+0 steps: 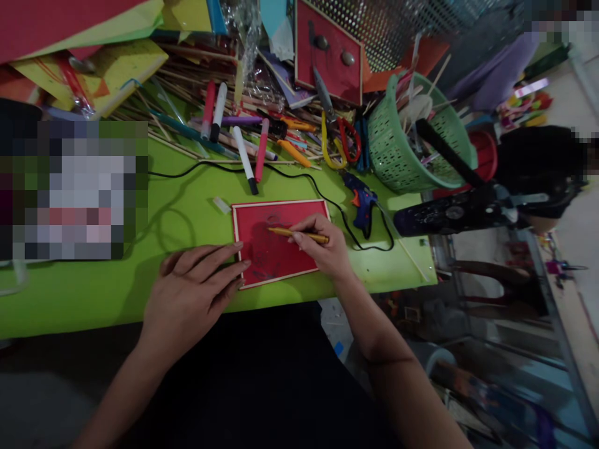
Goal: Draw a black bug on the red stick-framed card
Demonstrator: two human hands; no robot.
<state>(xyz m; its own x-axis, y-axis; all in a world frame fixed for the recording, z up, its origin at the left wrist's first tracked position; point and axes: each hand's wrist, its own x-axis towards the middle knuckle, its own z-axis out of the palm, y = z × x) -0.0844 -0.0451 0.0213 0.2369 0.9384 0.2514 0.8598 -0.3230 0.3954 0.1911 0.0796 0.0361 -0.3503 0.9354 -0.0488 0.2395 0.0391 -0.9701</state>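
Note:
A red board with a pale stick frame (285, 262) lies flat on the green table (187, 212) in front of me. Dark sketched marks show on its red face. My right hand (325, 246) grips a gold-coloured pen (281, 231), its tip at the board's upper middle. With fingers stretched out, my left hand (196, 284) rests at the board's left edge, fingertips touching the frame. Just beyond the board's upper left corner sits a small whitish block (221, 205).
A blue glue gun (362, 202) with a black cord lies right of the board. Behind are several markers (243, 159), scissors (330, 125), thin sticks and a second framed red board (327, 68). A green basket (402, 143) stands at the right, near a black clamp-like device (449, 212).

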